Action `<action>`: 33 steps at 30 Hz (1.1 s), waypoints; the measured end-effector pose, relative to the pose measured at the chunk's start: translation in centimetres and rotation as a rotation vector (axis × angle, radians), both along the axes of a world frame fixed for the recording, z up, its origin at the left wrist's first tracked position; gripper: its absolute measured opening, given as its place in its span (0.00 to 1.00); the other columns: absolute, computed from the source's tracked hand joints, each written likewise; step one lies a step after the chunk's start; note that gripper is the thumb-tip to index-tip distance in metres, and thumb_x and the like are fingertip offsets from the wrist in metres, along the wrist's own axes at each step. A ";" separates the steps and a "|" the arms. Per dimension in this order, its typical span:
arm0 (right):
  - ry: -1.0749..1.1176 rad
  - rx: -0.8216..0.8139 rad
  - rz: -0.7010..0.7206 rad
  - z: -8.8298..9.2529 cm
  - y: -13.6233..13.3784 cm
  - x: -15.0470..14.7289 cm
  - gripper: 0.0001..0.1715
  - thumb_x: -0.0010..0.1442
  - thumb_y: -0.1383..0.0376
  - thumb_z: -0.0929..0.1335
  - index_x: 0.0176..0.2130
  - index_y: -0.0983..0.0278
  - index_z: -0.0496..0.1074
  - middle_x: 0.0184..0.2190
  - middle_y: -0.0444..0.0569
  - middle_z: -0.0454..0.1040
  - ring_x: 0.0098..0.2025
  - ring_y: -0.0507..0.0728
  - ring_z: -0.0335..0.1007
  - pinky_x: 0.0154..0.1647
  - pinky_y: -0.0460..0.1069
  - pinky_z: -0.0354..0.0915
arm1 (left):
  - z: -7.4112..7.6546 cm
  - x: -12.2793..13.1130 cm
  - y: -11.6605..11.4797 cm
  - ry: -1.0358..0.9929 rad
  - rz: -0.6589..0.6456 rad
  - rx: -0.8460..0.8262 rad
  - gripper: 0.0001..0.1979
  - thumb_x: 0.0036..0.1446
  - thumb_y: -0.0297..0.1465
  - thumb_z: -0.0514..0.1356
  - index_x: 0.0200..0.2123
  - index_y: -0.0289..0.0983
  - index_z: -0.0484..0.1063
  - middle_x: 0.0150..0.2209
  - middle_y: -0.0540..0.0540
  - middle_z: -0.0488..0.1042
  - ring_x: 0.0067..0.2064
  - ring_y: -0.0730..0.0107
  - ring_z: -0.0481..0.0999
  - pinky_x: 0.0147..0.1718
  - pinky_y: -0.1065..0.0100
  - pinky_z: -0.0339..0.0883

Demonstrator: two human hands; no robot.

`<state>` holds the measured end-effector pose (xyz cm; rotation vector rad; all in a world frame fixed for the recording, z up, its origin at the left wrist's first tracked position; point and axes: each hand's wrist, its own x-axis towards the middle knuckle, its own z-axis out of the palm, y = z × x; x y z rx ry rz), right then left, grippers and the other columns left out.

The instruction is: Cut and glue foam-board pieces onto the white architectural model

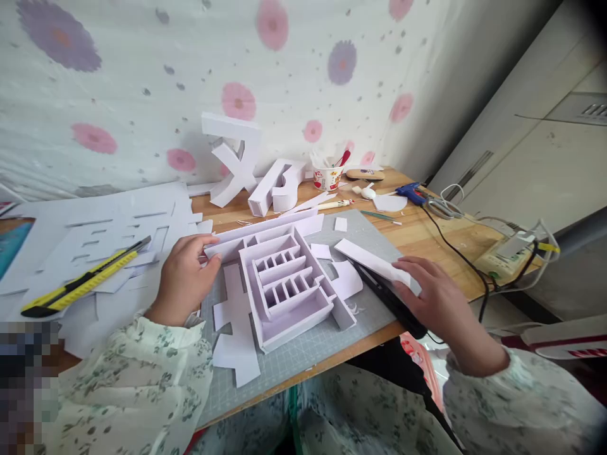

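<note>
While the left hand (184, 276) pinches the far-left end of the white partitioned model (283, 270) on the grey cutting mat (284, 359), we record the right hand (439, 294) holding a white strip (367, 258) to its right

Box (253, 297): smooth, matt white paper or card; strip (370, 260) in same finish. Tabletop (408, 234): wood, grain visible, slight sheen. Knife (97, 275): plastic body, metal blade (141, 244). Wall covering (294, 82): creased, faintly glossy sheet (plastic by appearance). Sleeve (156, 379): thin cloth, puckered at the cuff.
</note>
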<state>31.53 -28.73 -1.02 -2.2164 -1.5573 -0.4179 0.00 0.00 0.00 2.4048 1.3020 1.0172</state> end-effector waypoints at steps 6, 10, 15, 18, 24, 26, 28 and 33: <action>0.034 -0.282 0.088 -0.4 0.2 2.8 0.21 0.59 0.66 0.63 0.51 0.67 0.71 0.49 0.57 0.75 0.49 0.64 0.73 0.49 0.58 0.69 | -0.2 -0.1 0.3 0.036 -0.012 0.023 0.15 0.53 0.33 0.55 0.44 0.39 0.72 0.47 0.46 0.72 0.39 0.61 0.75 0.45 0.57 0.72; -0.037 -0.255 0.119 -0.4 0.5 3.0 0.18 0.57 0.63 0.67 0.47 0.66 0.73 0.46 0.56 0.77 0.44 0.63 0.76 0.44 0.55 0.70 | 0.0 -0.4 0.3 0.022 -0.052 0.012 0.15 0.55 0.37 0.54 0.44 0.39 0.71 0.47 0.48 0.71 0.43 0.58 0.75 0.46 0.53 0.72; -0.039 -0.049 -0.009 1.0 -0.8 2.7 0.13 0.62 0.63 0.63 0.38 0.64 0.76 0.31 0.49 0.80 0.29 0.56 0.76 0.28 0.48 0.66 | 1.2 -0.5 -1.4 -0.114 -0.056 0.055 0.15 0.57 0.37 0.55 0.46 0.42 0.70 0.51 0.50 0.70 0.52 0.55 0.71 0.52 0.49 0.69; -0.035 0.200 -0.058 2.3 -2.5 1.1 0.13 0.63 0.61 0.64 0.36 0.63 0.76 0.25 0.46 0.78 0.24 0.53 0.73 0.24 0.46 0.62 | 3.5 0.7 -3.4 -0.138 -0.109 0.076 0.16 0.58 0.36 0.54 0.50 0.45 0.68 0.53 0.53 0.69 0.55 0.57 0.70 0.55 0.51 0.66; 0.039 0.392 0.036 2.1 -3.7 -5.0 0.04 0.60 0.65 0.67 0.35 0.61 0.73 0.24 0.44 0.77 0.23 0.51 0.71 0.24 0.46 0.62 | 8.2 6.5 -7.6 0.328 -0.619 0.030 0.14 0.57 0.41 0.56 0.46 0.47 0.72 0.49 0.50 0.75 0.52 0.54 0.73 0.52 0.52 0.68; 0.120 0.396 0.076 1.1 -3.5 -6.5 0.02 0.60 0.67 0.67 0.36 0.61 0.72 0.25 0.44 0.77 0.23 0.51 0.71 0.24 0.46 0.63 | 8.4 8.1 -8.7 0.448 -0.764 0.032 0.17 0.57 0.43 0.55 0.48 0.46 0.72 0.52 0.48 0.74 0.55 0.53 0.71 0.54 0.52 0.66; 0.176 0.381 0.126 0.0 -3.4 -7.2 0.04 0.60 0.68 0.67 0.37 0.61 0.71 0.25 0.44 0.77 0.24 0.51 0.72 0.25 0.46 0.64 | 8.0 9.0 -9.5 0.501 -0.800 0.050 0.20 0.57 0.43 0.56 0.51 0.46 0.70 0.54 0.46 0.72 0.56 0.53 0.69 0.56 0.52 0.65; 0.249 0.335 0.216 -1.6 -3.6 -7.6 0.08 0.59 0.70 0.66 0.41 0.61 0.69 0.31 0.47 0.78 0.30 0.53 0.74 0.29 0.47 0.68 | 6.5 10.0 -9.3 0.528 -0.772 0.060 0.20 0.58 0.42 0.56 0.52 0.43 0.69 0.54 0.44 0.71 0.56 0.55 0.69 0.56 0.53 0.64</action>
